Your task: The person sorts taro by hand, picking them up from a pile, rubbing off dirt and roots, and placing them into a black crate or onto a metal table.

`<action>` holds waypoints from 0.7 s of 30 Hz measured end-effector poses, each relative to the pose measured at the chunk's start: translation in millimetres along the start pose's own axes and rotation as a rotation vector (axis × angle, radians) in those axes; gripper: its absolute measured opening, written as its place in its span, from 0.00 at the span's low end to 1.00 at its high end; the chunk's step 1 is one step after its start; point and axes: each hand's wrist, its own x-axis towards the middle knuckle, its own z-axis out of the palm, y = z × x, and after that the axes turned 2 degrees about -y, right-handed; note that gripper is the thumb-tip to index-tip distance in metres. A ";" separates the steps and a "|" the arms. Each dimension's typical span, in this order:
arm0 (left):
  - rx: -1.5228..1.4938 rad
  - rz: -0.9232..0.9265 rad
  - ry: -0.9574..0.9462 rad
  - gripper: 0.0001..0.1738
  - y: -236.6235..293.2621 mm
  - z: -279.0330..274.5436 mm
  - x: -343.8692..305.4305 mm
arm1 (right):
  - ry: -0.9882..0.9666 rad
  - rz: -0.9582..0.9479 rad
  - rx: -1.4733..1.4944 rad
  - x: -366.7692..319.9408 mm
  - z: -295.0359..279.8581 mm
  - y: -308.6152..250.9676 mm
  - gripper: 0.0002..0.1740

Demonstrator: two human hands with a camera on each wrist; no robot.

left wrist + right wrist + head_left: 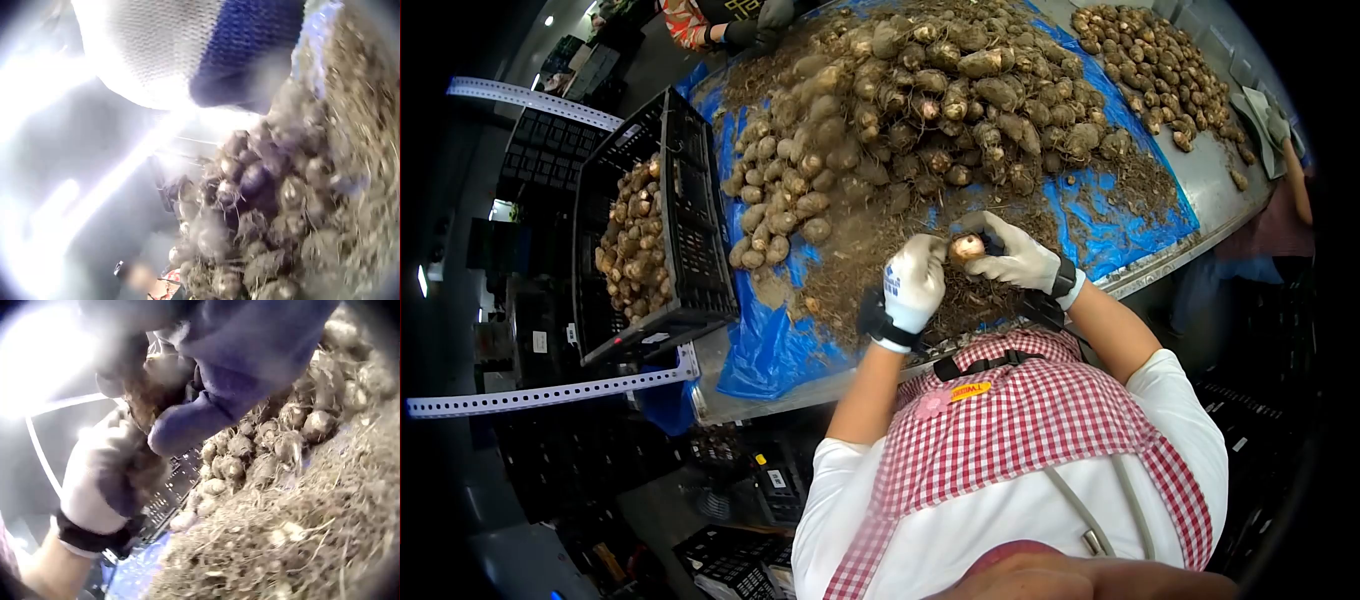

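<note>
My right hand (1012,252), in a white work glove, grips a taro corm (967,248) with a pale round end. Against the corm's left side are the curled fingers of my gloved left hand (915,285), pinching at its edge. In the right wrist view, the corm (144,394) looks brown and flaky between the right fingers, and the left hand (100,475) meets it from below. Only a blurred part of the left glove (156,50) shows in the left wrist view; its fingertips are hidden there. Both hands are over root scraps, before a large heap of rooty taro (940,100).
A blue plastic sheet (765,350) covers much of the metal table (750,405). Cleaner taro (775,215) lies left of the heap. A black crate (700,210) holding taro stands at left. More taro (1160,75) lies at far right. Other people's gloved hands (775,15) are across the table and at right.
</note>
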 end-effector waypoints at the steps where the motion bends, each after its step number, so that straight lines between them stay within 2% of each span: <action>1: 0.049 -0.016 -0.004 0.05 -4.0 0.6 2.2 | -0.006 0.058 0.155 -4.2 0.1 -0.8 0.27; 2: 0.091 -0.094 0.024 0.03 -15.2 4.4 1.6 | -0.008 0.114 0.313 -6.2 0.4 -2.0 0.28; 3: 0.083 -0.185 -0.015 0.06 -26.0 4.1 -0.9 | 0.051 0.115 0.334 -4.6 -0.3 -4.8 0.28; 5: -0.153 -0.173 0.050 0.11 -12.4 -0.7 -3.1 | 0.178 0.122 0.382 -4.7 0.3 -7.9 0.29; 6: -0.329 -0.297 -0.079 0.16 -11.8 -2.1 -6.4 | 0.180 0.071 0.397 -2.8 -8.6 18.2 0.29; 7: -0.356 -0.294 -0.182 0.18 8.3 -12.3 -3.2 | 0.162 0.050 0.353 -3.4 -6.9 16.2 0.29; 9: -0.164 -0.019 -0.176 0.19 9.3 -4.9 -4.5 | 0.116 0.008 0.267 -3.6 -0.2 8.1 0.30; 10: -0.085 0.080 -0.159 0.18 13.9 -5.5 -2.4 | 0.075 0.062 0.193 -4.0 -0.3 4.9 0.31; 11: -0.013 -0.050 -0.286 0.13 27.5 -12.7 -0.5 | 0.035 0.113 0.118 -4.5 -1.7 1.8 0.32; 12: 0.071 -0.043 -0.346 0.11 27.8 -15.1 -0.6 | -0.001 0.164 0.045 -4.9 -2.1 -0.4 0.33; 15: 0.185 0.050 -0.445 0.06 24.9 -22.8 -0.9 | -0.003 -0.225 -0.553 -1.9 -3.0 -4.2 0.34; 16: 0.201 0.094 -0.466 0.05 24.0 -25.3 -0.7 | -0.016 -0.206 -0.566 -3.7 -1.3 -12.2 0.33; 19: -0.084 -0.001 -0.502 0.06 23.2 -30.9 5.6 | -0.003 -0.100 -0.426 -7.3 -1.3 -14.4 0.32; 21: -0.092 -0.099 -0.393 0.09 15.8 -23.8 6.8 | -0.018 0.043 -0.097 -14.5 -0.2 -20.6 0.33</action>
